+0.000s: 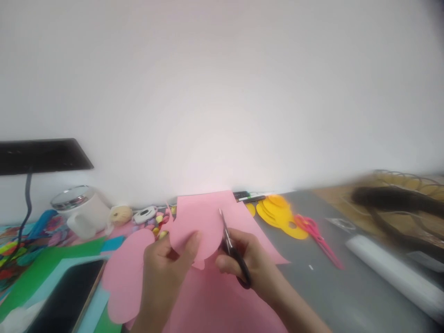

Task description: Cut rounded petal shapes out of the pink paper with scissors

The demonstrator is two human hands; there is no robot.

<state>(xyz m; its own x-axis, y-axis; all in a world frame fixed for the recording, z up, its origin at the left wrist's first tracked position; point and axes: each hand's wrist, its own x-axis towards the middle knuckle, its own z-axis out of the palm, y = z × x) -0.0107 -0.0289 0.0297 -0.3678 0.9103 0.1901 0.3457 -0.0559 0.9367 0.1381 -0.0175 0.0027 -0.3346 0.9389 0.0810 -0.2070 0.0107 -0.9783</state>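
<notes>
My left hand (169,263) pinches a pink paper piece (197,231) with a rounded lower edge, thumb on top. In my right hand (249,259) is a pair of black-handled scissors (227,238), blades pointing up along the paper's right edge. Whether the blades are apart or together I cannot tell. Behind and below the held piece lie pink paper sheets (256,236). Left of my left hand rest rounded pink paper cutouts (125,277). Yellow paper cutouts (274,210) sit in a pile beyond my right hand, with pink scissors (321,243) beside them.
At the left are a phone (67,296), green paper (74,254), a white mug (83,215) with a shiny lid, and colourful small items. A white roll (391,273) lies at the right. Pens (253,199) lie near the wall. A black power strip (43,155) is on the wall.
</notes>
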